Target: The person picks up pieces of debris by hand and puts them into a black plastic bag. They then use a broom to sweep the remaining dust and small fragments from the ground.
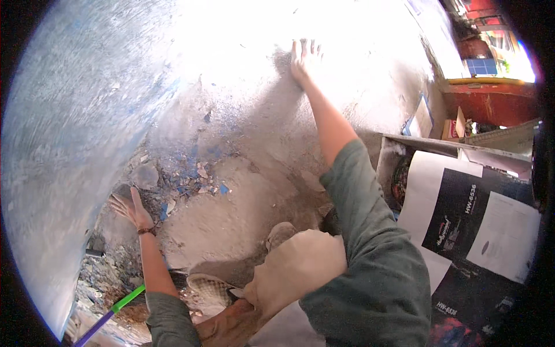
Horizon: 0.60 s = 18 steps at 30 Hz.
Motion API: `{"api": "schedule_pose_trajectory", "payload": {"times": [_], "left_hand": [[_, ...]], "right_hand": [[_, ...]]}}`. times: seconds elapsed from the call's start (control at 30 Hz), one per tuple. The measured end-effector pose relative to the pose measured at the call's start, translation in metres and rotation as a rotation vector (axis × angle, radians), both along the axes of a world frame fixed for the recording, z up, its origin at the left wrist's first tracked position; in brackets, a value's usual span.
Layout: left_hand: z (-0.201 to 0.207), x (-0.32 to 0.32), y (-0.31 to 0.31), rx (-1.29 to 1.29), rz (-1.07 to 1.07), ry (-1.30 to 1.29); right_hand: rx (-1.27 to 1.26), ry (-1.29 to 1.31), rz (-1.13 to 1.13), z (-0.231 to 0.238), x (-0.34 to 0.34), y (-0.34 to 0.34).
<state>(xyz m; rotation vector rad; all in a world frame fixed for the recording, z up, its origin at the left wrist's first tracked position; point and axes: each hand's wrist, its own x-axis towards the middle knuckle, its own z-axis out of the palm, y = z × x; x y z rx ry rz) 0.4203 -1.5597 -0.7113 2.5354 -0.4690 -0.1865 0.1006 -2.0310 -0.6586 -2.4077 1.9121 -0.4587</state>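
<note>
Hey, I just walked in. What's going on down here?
A person is reaching over a dusty, rubble-strewn surface with both hands open and nothing held. The left hand is spread low near the blue-streaked wall; the right hand reaches farther ahead, seemingly flat on the brightly lit part. Blue and pale chips lie scattered near the left hand. A green-and-purple pole is by the left forearm, and black-and-white printed packaging sits off to the right.
</note>
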Motion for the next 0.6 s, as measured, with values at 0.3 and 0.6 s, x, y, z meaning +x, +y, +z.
{"api": "schedule_pose_trajectory", "payload": {"times": [0.3,0.6], "left_hand": [[-0.021,0.018,0.026,0.055,-0.107,-0.121],[0.04,-0.035,-0.024,-0.151,-0.075,0.035]], "right_hand": [[0.286,-0.406,0.349,0.005,0.128,0.103],[0.117,-0.348,0.567,0.032,0.13,0.194]]}}
